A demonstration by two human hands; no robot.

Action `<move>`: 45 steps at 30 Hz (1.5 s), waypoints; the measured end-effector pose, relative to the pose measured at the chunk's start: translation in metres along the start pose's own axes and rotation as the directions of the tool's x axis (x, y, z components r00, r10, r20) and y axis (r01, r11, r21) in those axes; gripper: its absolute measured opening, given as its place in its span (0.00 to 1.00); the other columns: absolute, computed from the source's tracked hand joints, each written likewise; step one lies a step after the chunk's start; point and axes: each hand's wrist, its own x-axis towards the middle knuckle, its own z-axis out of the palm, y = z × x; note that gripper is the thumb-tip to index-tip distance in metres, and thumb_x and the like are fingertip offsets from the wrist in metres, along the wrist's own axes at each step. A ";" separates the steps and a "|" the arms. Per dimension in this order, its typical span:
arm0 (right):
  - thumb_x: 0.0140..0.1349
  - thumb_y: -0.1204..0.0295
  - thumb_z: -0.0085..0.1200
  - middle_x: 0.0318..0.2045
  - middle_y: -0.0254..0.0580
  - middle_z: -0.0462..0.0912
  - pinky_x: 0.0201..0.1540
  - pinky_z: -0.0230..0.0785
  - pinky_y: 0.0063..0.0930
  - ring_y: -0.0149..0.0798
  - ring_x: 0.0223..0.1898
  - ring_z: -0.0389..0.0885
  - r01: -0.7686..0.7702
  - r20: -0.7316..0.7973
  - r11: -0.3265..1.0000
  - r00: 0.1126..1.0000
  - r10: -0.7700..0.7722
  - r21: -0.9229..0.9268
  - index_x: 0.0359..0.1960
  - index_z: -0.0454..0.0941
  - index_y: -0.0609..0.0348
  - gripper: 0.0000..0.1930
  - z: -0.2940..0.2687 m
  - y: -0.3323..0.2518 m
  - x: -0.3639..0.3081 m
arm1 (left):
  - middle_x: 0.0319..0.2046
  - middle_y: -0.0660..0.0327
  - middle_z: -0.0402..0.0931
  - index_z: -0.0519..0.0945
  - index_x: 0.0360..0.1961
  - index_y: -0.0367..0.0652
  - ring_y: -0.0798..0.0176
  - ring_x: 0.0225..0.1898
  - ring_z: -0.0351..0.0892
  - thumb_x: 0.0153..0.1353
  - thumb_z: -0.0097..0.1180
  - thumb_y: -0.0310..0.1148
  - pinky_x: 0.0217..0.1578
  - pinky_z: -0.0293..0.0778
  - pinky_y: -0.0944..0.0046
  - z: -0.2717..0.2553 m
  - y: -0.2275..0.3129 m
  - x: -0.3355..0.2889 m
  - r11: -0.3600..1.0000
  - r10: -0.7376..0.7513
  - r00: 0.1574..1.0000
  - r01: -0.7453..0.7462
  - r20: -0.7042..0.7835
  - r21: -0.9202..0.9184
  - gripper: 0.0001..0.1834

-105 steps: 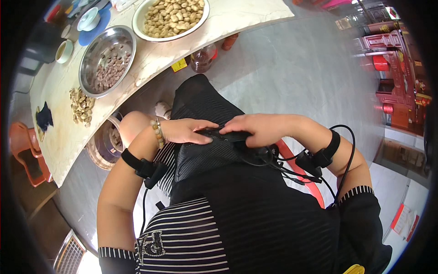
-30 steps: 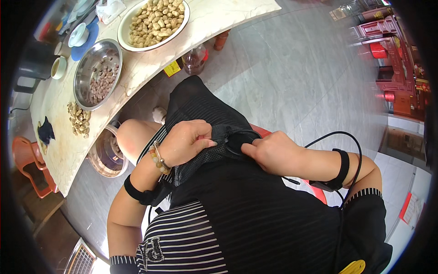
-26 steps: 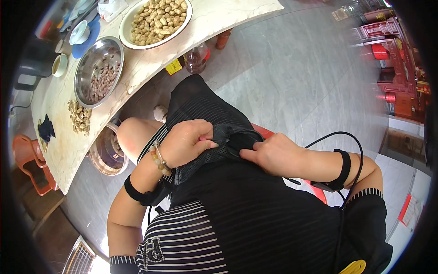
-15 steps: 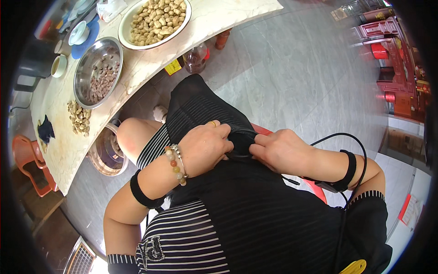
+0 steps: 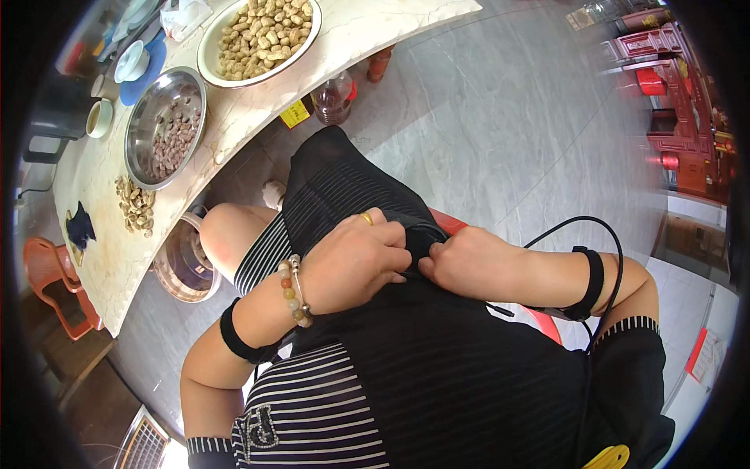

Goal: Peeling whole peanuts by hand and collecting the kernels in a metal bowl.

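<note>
Over my lap, both hands work at a dark black piece of fabric (image 5: 422,227), bunched against my black and striped dress (image 5: 328,184). My left hand (image 5: 355,258), with a gold ring and a bead bracelet (image 5: 291,293) at its wrist, has its fingers curled and closed on the fabric's left side. My right hand (image 5: 465,262) is closed in a pinch on its right side, thumb and fingertips pressed together. A small gap separates the two hands. Whether the fabric is part of the dress or a separate thing, I cannot tell.
On the marble-look table (image 5: 375,27) at upper left are a bowl of peanuts (image 5: 262,43), a steel basin (image 5: 168,129) of shelled nuts and a pile of shells (image 5: 134,205). A bucket (image 5: 187,262) stands below. A black cable (image 5: 578,221) loops over my right forearm.
My left hand has shifted slightly right and down, its fingers curling more. The right hand has moved slightly left and down, narrowing the gap. Both still grip the black fabric.
</note>
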 end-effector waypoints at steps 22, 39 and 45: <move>0.42 0.57 0.70 0.30 0.40 0.76 0.30 0.70 0.31 0.38 0.27 0.76 -0.215 -0.220 0.778 0.884 0.412 0.590 0.46 0.76 0.61 0.31 0.018 0.018 -0.014 | 0.25 0.58 0.75 0.75 0.27 0.43 0.53 0.32 0.75 0.49 0.62 0.36 0.36 0.69 0.56 -0.004 0.010 0.014 0.973 -0.182 0.958 0.143 0.222 0.179 0.11; 0.44 0.55 0.66 0.29 0.42 0.80 0.33 0.71 0.34 0.42 0.32 0.80 -0.191 -0.313 0.880 0.885 0.346 0.434 0.46 0.75 0.59 0.30 0.017 0.022 0.006 | 0.27 0.56 0.74 0.76 0.30 0.40 0.52 0.31 0.75 0.49 0.61 0.28 0.33 0.72 0.59 -0.009 0.009 0.005 0.981 -0.140 0.989 0.145 0.047 -0.127 0.08; 0.50 0.64 0.63 0.30 0.40 0.79 0.31 0.70 0.28 0.37 0.26 0.78 -0.200 0.075 0.669 0.975 0.211 0.716 0.50 0.74 0.54 0.25 -0.011 0.038 0.020 | 0.28 0.55 0.74 0.76 0.33 0.39 0.54 0.30 0.77 0.47 0.65 0.37 0.30 0.72 0.58 -0.038 -0.023 -0.024 0.828 -0.537 0.829 0.553 0.153 -0.093 0.16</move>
